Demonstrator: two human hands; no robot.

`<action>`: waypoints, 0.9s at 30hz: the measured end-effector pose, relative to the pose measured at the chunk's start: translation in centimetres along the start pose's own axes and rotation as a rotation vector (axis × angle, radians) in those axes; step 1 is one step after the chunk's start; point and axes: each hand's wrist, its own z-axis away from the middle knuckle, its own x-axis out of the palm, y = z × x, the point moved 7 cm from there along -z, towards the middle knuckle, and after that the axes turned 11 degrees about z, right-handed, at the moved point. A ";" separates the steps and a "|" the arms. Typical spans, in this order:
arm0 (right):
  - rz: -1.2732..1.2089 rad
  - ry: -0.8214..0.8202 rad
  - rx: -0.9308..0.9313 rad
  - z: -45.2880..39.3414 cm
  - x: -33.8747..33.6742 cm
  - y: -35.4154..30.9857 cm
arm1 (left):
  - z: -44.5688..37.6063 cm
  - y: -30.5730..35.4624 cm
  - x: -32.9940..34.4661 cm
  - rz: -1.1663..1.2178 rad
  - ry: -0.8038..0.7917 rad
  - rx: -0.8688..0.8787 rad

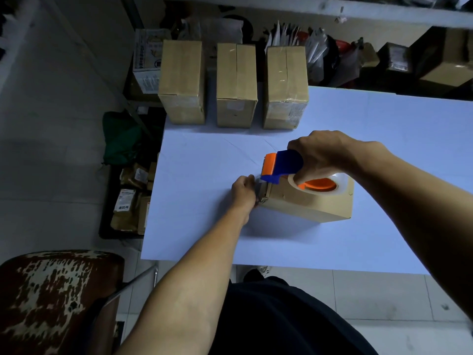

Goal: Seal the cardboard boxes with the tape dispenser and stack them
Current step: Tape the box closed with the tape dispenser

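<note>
Gripping tape dispenser (281,165) atop box (307,203) — hands flanking.

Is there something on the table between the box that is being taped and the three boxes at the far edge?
Nothing visible. Bare table lies between the box being taped and the three sealed boxes. Only the tape dispenser and both hands are at the box itself.

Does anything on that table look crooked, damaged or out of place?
Little stands out. The three sealed boxes stand in a neat row; the rightmost has wrinkled, scuffed tape. The box being taped sits slightly askew on the table.
</note>
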 end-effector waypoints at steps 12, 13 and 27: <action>0.003 0.041 0.016 0.2 0.2 -0.3 | -0.1 -0.2 -0.2 -0.310 0.040 -0.133; 0.004 0.046 0.019 0.2 0.3 -0.3 | 0.0 0.2 -0.6 -0.346 0.076 -0.074; 0.005 0.083 0.054 -0.1 0.2 0.0 | 3.9 2.8 2.8 -0.219 -0.395 0.227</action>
